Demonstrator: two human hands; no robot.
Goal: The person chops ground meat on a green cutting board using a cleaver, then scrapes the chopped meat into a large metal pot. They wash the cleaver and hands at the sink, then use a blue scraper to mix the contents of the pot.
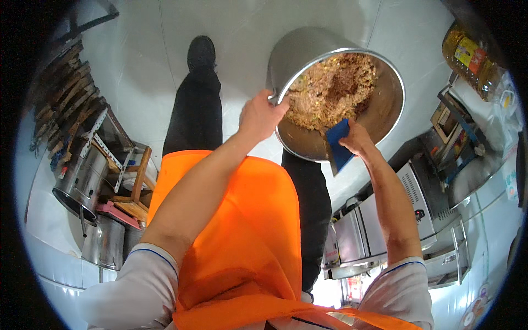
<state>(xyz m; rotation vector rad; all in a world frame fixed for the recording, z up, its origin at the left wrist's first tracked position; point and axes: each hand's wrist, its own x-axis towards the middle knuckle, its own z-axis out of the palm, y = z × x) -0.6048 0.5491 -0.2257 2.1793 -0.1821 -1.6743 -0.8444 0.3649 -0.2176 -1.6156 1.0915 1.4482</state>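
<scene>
A large stainless steel pot [303, 47] is tilted on the floor, its mouth turned toward me. Inside lies a brown, minced filling-like mixture [330, 88] with small yellow and green bits and a hollow in it. My left hand [262, 117] grips the rim by the side handle. In my right hand [357, 138] is a flat blue scraper [341, 142], held at the near side of the pot's mouth. Part of the scraper's lower edge reaches past the rim. Smears of mixture coat the inner wall near the scraper.
On the right stand a large plastic jug of yellow oil [472, 60] and steel kitchen equipment [416, 198]. Stacked wooden strips [66, 99], a wooden stool [142, 175] and metal pots [105, 241] are on the left. My black shoe [201, 53] rests on the tiled floor [243, 24].
</scene>
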